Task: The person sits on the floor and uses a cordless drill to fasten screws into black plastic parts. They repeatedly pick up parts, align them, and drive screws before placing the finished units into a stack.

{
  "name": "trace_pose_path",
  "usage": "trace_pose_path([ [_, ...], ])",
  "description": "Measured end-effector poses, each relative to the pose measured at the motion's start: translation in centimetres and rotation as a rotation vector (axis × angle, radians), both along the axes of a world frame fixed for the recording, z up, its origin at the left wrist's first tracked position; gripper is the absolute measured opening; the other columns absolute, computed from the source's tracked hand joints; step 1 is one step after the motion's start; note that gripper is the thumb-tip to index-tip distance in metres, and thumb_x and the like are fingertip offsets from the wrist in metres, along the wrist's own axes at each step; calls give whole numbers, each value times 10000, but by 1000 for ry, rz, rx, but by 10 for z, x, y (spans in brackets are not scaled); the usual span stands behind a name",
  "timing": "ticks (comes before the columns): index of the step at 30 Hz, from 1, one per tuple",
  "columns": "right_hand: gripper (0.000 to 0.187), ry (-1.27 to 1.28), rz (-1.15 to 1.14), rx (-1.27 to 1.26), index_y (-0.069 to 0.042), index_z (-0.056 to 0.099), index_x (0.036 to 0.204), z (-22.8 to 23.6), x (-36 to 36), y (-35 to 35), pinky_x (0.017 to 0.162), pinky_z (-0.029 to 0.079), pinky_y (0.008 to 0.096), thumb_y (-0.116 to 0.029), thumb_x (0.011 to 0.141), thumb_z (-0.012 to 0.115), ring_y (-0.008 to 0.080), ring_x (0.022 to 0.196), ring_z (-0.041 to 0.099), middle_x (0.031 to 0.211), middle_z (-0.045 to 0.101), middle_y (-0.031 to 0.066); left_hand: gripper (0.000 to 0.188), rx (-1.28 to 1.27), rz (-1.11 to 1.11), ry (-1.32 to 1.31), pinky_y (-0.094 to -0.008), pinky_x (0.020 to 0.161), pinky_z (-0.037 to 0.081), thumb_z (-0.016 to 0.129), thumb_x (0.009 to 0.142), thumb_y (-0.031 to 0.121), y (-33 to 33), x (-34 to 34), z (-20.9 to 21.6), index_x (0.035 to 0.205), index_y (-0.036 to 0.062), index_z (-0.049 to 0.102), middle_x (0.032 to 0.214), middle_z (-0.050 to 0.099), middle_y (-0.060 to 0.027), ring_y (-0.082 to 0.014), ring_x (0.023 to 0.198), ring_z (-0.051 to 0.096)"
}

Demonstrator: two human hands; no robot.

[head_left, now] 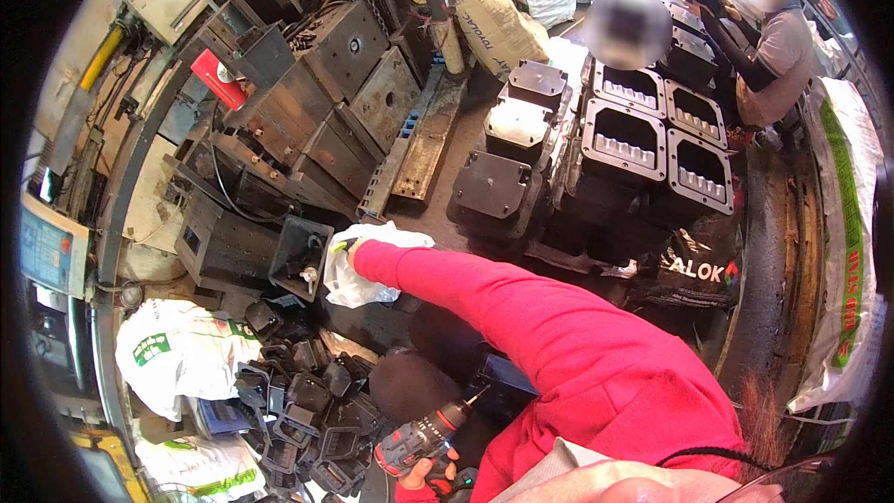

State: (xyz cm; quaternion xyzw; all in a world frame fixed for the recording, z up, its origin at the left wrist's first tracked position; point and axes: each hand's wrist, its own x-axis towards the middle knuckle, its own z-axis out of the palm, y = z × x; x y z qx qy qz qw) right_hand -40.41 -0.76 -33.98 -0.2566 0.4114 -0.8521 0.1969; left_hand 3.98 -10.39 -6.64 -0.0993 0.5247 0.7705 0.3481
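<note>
My left hand (415, 475), low in the view, is closed round a grey and black cordless drill (419, 440) with red marks. The drill's thin bit points up and to the right. My right arm, in a red sleeve, stretches across to the left. At its end my right hand (353, 255) is at a crumpled white plastic bag (363, 287); the fingers are hidden, and something yellow-green shows there. Next to the bag stands an open grey bin (302, 259) with a small metallic item inside. A dark blue box (507, 380) is beside my knees.
Black plastic parts (312, 410) lie heaped at lower left, beside white sacks (182, 354). Heavy rusty metal blocks (335, 84) fill the upper left. Stacked black housings (624, 140) stand at upper right, some with open tops. Behind them a person (773, 56) is handling something dark.
</note>
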Motion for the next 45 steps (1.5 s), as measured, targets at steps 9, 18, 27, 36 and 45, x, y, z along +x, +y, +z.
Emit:
trace_pose_path([
  [9, 1082, 24, -28, 167, 55, 521, 1226, 33, 4, 32, 950, 412, 329, -846, 634, 431, 242, 1021, 577, 1119, 610, 179, 529, -7, 26, -10, -305, 686, 527, 714, 772, 269, 10, -3, 4, 1175, -14, 523, 923, 640, -92, -180, 756, 631],
  [18, 585, 108, -230, 405, -37, 658, 959, 112, 42, 42, 771, 483, 333, -577, 753, 571, 217, 825, 613, 902, 650, 110, 489, -13, 53, 43, -298, 646, 532, 693, 796, 270, 14, 3, 8, 1149, -27, 531, 854, 653, -87, -171, 691, 632],
  [27, 286, -461, 111, 115, -20, 599, 1109, 218, 190, 126, 716, 554, 359, -200, 889, 630, 196, 864, 647, 1016, 648, 114, 470, -130, 278, 504, -268, 629, 484, 644, 739, 316, -22, 33, 14, 1046, -26, 545, 817, 607, -67, -134, 726, 585],
  [36, 278, -747, 60, -38, -76, 582, 1138, 270, 333, 196, 733, 549, 272, -171, 884, 639, 142, 906, 648, 1039, 650, 57, 899, -385, 308, 734, -304, 658, 545, 867, 618, 265, 46, 31, 39, 1328, -20, 394, 1087, 613, -146, -211, 802, 657],
  [45, 276, -684, 138, -38, -71, 581, 1141, 266, 350, 205, 734, 557, 278, -159, 885, 635, 143, 878, 657, 1026, 654, 60, 932, -592, 240, 801, -304, 688, 538, 871, 630, 276, 50, 54, 42, 1353, -13, 359, 1153, 580, -142, -226, 903, 642],
])
